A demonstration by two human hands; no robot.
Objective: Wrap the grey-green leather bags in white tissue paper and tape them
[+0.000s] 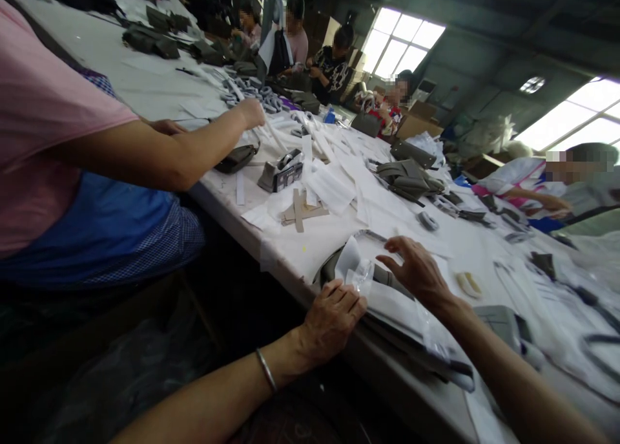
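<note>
At the table's near edge lies a dark grey-green bag (pixel 387 277), partly covered by white paper (pixel 394 305) and crinkled clear plastic (pixel 361 276). My left hand (pixel 334 318), with a silver bangle on the wrist, is closed over the near edge of the bag, its fingertips by the plastic. What the thumb presses on is hidden. Just above the bag's far side my right hand (pixel 419 273) is open, thumb and curved fingers apart, with nothing visible between them.
On the left a co-worker in pink reaches over the table (pixel 225 201). A tape dispenser (pixel 281 172), crossed cardboard strips (pixel 303 210), white paper strips and a stack of grey-green bags (pixel 409 178) lie ahead. A tape roll (pixel 427 221) sits to the right. Several people work beyond.
</note>
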